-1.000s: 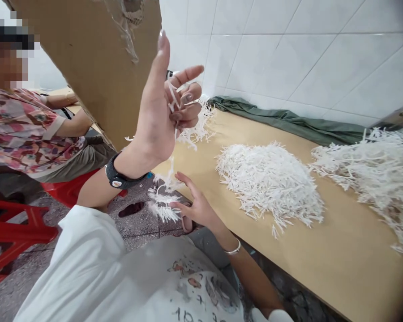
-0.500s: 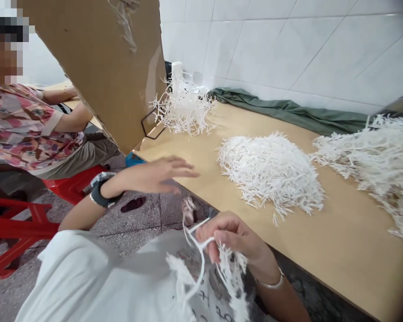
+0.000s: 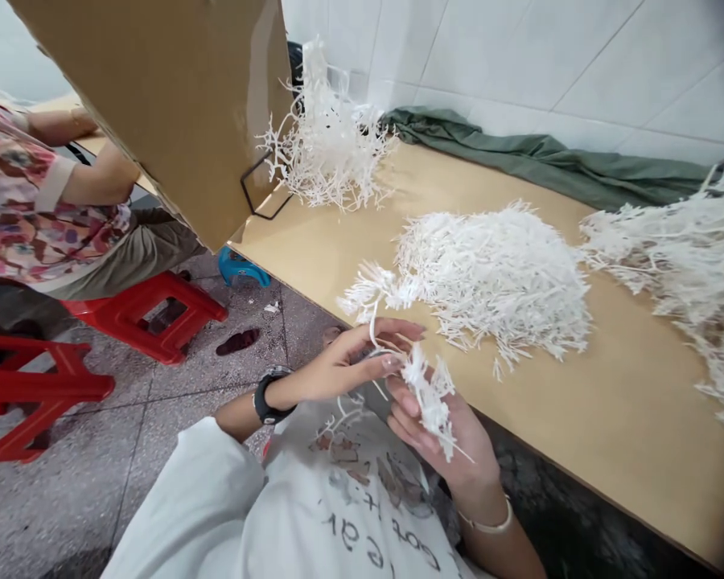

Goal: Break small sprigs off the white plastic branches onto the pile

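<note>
Both my hands meet over my lap at the table's front edge, working on a white branched plastic sprig (image 3: 429, 396) with thin stems and frayed tufts. My left hand (image 3: 343, 362), with a dark watch at its wrist, has thumb and fingers closed around the sprig's stem. One tuft (image 3: 377, 291) sticks up past those fingers toward the table. Below the other tuft, my right hand (image 3: 452, 442) curls its fingers about the sprig, palm turned up; a bracelet circles that wrist. A thin forked stem (image 3: 341, 418) hangs over my shirt.
A pile of white sprigs (image 3: 495, 273) lies mid-table (image 3: 585, 410), with a larger heap (image 3: 693, 265) at right. Tangled white branches (image 3: 338, 153) stand beside a cardboard panel (image 3: 174, 96). Green cloth (image 3: 536, 161) runs along the wall. A co-worker (image 3: 42, 201) sits left, near red stools (image 3: 150, 314).
My left hand has come right and down from the table's edge to join my right hand at the sprig. A tuft now points up toward the pile. The view has shifted.
</note>
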A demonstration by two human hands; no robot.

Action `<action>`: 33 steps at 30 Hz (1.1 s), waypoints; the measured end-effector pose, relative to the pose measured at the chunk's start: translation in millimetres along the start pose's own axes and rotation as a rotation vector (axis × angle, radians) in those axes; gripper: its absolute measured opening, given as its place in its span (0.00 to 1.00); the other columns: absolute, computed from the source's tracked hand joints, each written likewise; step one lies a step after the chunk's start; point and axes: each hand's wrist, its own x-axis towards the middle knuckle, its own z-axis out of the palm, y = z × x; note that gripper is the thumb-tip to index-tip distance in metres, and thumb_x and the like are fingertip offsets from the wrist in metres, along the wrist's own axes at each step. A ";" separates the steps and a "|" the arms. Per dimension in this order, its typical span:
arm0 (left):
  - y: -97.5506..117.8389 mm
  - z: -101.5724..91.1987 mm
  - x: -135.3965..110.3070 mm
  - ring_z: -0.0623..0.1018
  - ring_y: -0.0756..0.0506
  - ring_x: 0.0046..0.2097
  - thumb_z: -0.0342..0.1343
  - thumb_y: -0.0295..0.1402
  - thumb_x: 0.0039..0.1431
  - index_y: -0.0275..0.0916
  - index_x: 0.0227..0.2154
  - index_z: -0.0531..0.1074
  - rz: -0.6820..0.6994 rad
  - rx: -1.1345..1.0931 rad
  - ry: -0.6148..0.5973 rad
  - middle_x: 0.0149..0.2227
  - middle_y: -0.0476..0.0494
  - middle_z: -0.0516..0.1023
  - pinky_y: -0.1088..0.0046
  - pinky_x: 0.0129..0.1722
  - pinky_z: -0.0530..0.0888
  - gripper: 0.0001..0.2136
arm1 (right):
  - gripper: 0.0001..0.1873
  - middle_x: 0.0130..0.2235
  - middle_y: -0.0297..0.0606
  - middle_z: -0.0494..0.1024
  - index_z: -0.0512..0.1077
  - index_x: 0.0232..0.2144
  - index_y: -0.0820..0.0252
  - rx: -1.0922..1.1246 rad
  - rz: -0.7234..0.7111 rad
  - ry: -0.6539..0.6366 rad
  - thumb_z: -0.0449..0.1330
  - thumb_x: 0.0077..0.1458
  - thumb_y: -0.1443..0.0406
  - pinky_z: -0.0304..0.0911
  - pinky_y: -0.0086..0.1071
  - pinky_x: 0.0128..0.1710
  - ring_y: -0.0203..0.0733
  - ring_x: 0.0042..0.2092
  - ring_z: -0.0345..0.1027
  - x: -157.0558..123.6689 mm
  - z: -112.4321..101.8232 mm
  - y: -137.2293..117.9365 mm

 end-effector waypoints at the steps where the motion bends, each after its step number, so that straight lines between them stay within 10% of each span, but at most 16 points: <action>1: -2.8 2.3 2.9 0.74 0.44 0.48 0.49 0.41 0.64 0.40 0.52 0.68 -0.002 -0.051 0.007 0.51 0.37 0.72 0.71 0.45 0.70 0.17 | 0.16 0.20 0.26 0.65 0.70 0.29 0.58 0.045 0.018 0.040 0.59 0.54 0.51 0.54 0.22 0.16 0.25 0.14 0.51 0.4 -3.2 3.8; 7: -21.3 11.1 14.1 0.74 0.49 0.34 0.46 0.42 0.66 0.35 0.40 0.75 -0.065 -0.193 0.221 0.34 0.40 0.76 0.77 0.33 0.68 0.17 | 0.18 0.26 0.33 0.73 0.73 0.34 0.57 0.037 -0.193 0.350 0.58 0.53 0.49 0.62 0.28 0.21 0.35 0.23 0.64 0.3 -25.1 27.7; 11: -34.4 19.3 12.8 0.69 0.53 0.28 0.47 0.42 0.65 0.37 0.40 0.73 -0.117 -0.136 0.379 0.35 0.45 0.73 0.79 0.26 0.65 0.15 | 0.24 0.34 0.37 0.76 0.71 0.42 0.56 -0.374 -0.504 0.310 0.57 0.53 0.46 0.67 0.30 0.33 0.40 0.34 0.70 -6.0 -36.6 28.5; 17: -52.4 30.2 14.1 0.69 0.53 0.31 0.54 0.39 0.60 0.40 0.44 0.66 -0.110 0.154 0.571 0.35 0.48 0.69 0.78 0.31 0.66 0.12 | 0.26 0.44 0.37 0.75 0.65 0.50 0.54 -1.036 -0.585 0.334 0.66 0.48 0.62 0.65 0.31 0.45 0.42 0.44 0.70 -4.9 -41.6 18.8; 25: -61.6 19.6 19.7 0.52 0.57 0.20 0.56 0.47 0.56 0.36 0.28 0.66 -0.509 -0.230 0.169 0.21 0.56 0.56 0.80 0.19 0.51 0.17 | 0.07 0.35 0.34 0.73 0.67 0.41 0.55 -1.071 -0.736 0.414 0.54 0.59 0.66 0.64 0.28 0.39 0.36 0.37 0.68 -7.1 -50.6 4.0; 33: -56.6 25.0 25.7 0.57 0.55 0.21 0.50 0.50 0.59 0.34 0.18 0.65 -0.541 -0.126 -0.090 0.18 0.53 0.58 0.78 0.22 0.55 0.23 | 0.18 0.39 0.40 0.67 0.64 0.47 0.56 -1.001 -0.807 0.378 0.40 0.64 0.57 0.62 0.37 0.41 0.42 0.41 0.63 -1.1 -64.7 4.4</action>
